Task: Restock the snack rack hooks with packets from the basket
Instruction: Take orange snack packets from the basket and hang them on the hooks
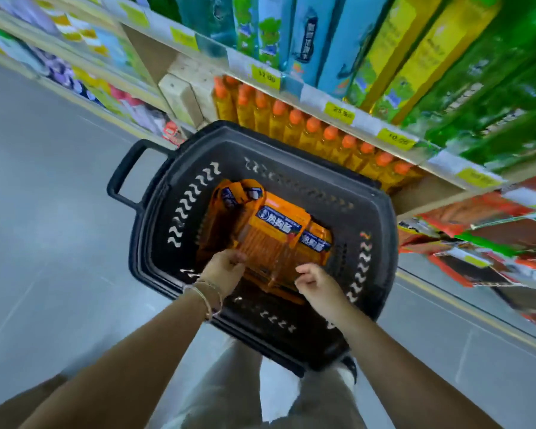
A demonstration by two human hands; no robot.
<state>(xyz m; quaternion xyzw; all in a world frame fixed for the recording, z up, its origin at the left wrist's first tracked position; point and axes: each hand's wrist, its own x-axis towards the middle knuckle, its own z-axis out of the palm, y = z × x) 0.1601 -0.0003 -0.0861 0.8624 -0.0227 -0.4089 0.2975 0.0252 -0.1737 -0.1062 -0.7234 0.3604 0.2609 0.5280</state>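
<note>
Inside the perforated black plastic basket, glossy orange packets lie stacked flat. The left hand and right hand curl their fingers, pinching the top one's near edge.

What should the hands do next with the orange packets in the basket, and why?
Probably lift the top orange packet up out of the basket. The left hand pinches its near corner and the right hand curls at its near edge, though blur hides whether that hand grips. The packets lie stacked low inside, so nothing can reach a hook until one comes out.
</note>
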